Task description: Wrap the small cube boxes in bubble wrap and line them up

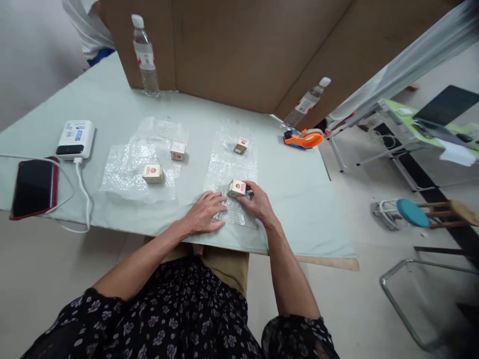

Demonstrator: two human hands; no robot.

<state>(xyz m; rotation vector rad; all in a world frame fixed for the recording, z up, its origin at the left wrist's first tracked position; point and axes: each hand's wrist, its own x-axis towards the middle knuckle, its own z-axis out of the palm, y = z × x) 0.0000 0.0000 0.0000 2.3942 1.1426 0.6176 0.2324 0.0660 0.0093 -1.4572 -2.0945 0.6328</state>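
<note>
Cardboard wall (pixel 239 50): standing upright along the far edge of the surface, folding round toward the right.
Surface (pixel 299 199): pale green, carrying everything below, with its near edge running just in front of the person.
Bubble wrap sheets: one sheet (pixel 123 172) is lying left of centre with two boxes resting on it; a second bubble wrap strip (pixel 232 164) is stretching from mid-surface toward the near edge, under both hands.
Water bottles: one bottle (pixel 145 57) is standing upright against the cardboard on the left; another bottle (pixel 305 103) is leaning at the cardboard's right corner.
Phone (pixel 33 187): lying flat near the left edge, cabled to a white power bank (pixel 76 138) just behind it.
Tape dispenser (pixel 304 138): orange, sitting near the right edge of the surface.
Left hand (pixel 204 213): pressing flat, fingers spread, on the near end of the strip, gripping nothing.
Right hand (pixel 257 199): curling its fingers loosely around the near box, touching its right side.
Near box (pixel 237 188): sitting on the strip, between the two hands.
Other boxes: one (pixel 152 173) and another (pixel 178 150) are resting on the left sheet; a fourth (pixel 241 145) is lying at the strip's far end.
</note>
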